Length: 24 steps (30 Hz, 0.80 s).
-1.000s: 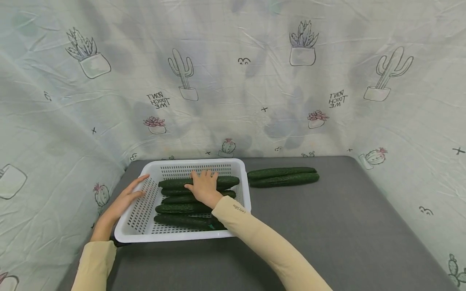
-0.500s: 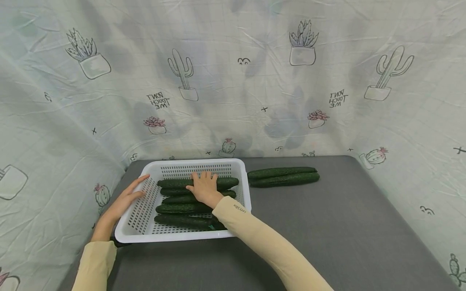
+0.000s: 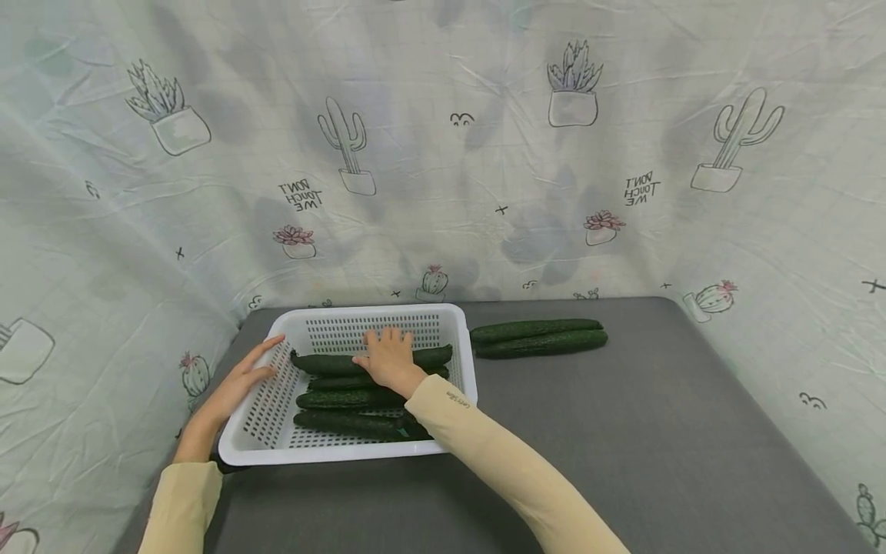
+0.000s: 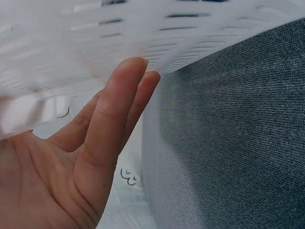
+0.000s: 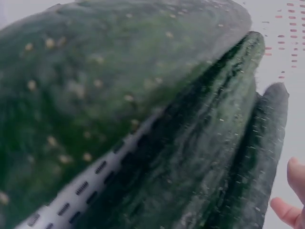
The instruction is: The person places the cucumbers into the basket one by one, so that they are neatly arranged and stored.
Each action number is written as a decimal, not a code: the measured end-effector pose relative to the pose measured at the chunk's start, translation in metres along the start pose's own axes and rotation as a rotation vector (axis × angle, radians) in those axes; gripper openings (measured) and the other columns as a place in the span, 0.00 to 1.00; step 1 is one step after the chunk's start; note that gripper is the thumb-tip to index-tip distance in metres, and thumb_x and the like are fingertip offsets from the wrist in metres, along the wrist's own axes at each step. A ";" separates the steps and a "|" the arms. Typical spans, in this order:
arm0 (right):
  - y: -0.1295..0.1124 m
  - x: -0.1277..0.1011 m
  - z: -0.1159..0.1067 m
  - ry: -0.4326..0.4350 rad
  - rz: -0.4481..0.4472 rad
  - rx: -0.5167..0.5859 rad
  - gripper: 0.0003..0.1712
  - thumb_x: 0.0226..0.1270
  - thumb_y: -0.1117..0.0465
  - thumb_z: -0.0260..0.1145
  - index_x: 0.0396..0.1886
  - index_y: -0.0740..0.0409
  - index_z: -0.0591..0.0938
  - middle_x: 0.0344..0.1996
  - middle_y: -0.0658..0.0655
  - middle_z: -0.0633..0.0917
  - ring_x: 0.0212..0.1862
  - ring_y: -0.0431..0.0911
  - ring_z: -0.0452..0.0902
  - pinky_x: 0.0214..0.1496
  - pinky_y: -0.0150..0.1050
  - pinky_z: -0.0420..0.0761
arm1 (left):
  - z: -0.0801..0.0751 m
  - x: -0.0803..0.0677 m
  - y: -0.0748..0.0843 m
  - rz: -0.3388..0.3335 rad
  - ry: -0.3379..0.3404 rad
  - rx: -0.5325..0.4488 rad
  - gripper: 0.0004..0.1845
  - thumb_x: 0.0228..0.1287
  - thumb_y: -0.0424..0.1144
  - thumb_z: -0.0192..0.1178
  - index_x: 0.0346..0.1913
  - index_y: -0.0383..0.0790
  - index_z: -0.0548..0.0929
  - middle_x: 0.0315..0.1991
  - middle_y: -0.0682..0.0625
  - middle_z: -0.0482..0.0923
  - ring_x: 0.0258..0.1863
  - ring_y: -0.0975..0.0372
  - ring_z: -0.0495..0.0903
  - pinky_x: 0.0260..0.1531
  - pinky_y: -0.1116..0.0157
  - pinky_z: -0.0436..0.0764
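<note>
A white slotted plastic basket (image 3: 242, 446) holds several long dark green cucumbers (image 3: 346, 398) lying side by side. My right hand (image 3: 391, 362) grips the rearmost cucumber (image 3: 321, 363) from above, fingers over its far side and thumb on the near side. In the right wrist view only two of its fingertips (image 5: 296, 179) show, at the right edge beside the cucumbers. At the basket's left end, my left hand (image 3: 231, 388) holds the rim. The left wrist view shows fingers (image 4: 107, 114) stretched along the outside wall; the thumb is hidden behind the plastic there.
Two more cucumbers (image 3: 543, 338) lie together on the grey table (image 3: 588, 431), just right of the basket. Close behind and on both sides of the table hangs a pale cloth (image 3: 415, 154) printed with cacti. The basket stands near the table's back left corner.
The rearmost cucumber has shifted toward me inside the basket, against the others, baring more of the back wall. My left hand has stayed at the rim.
</note>
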State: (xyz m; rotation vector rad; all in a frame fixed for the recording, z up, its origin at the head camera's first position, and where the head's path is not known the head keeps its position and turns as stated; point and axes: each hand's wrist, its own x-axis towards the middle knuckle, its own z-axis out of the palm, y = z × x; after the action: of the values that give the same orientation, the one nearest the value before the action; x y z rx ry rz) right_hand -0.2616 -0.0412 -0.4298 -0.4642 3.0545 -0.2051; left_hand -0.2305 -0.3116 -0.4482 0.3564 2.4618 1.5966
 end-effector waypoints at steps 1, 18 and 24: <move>0.000 0.000 -0.001 0.004 0.002 0.003 0.24 0.66 0.34 0.45 0.54 0.40 0.68 0.51 0.53 0.70 0.55 0.50 0.63 0.58 0.49 0.61 | 0.000 0.000 0.000 0.000 0.001 0.004 0.31 0.73 0.38 0.42 0.74 0.49 0.45 0.68 0.29 0.43 0.52 0.36 0.70 0.35 0.53 0.79; 0.008 -0.007 -0.015 0.066 0.026 -0.006 0.29 0.63 0.30 0.44 0.56 0.39 0.69 0.50 0.53 0.70 0.52 0.49 0.63 0.56 0.47 0.61 | 0.003 -0.003 0.004 0.004 0.003 -0.020 0.32 0.72 0.37 0.43 0.74 0.46 0.43 0.68 0.28 0.41 0.53 0.32 0.67 0.35 0.51 0.79; 0.011 -0.012 -0.024 0.076 0.017 -0.029 0.30 0.62 0.29 0.45 0.54 0.40 0.69 0.51 0.54 0.70 0.54 0.49 0.63 0.57 0.48 0.62 | 0.002 -0.003 0.005 0.015 0.002 -0.008 0.32 0.72 0.37 0.42 0.74 0.47 0.44 0.69 0.28 0.41 0.53 0.33 0.67 0.35 0.52 0.79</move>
State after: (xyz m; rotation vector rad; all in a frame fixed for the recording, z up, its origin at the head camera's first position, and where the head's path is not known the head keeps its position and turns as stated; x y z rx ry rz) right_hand -0.2548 -0.0240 -0.4073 -0.4420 3.1383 -0.1825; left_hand -0.2262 -0.3086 -0.4439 0.3727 2.4595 1.6124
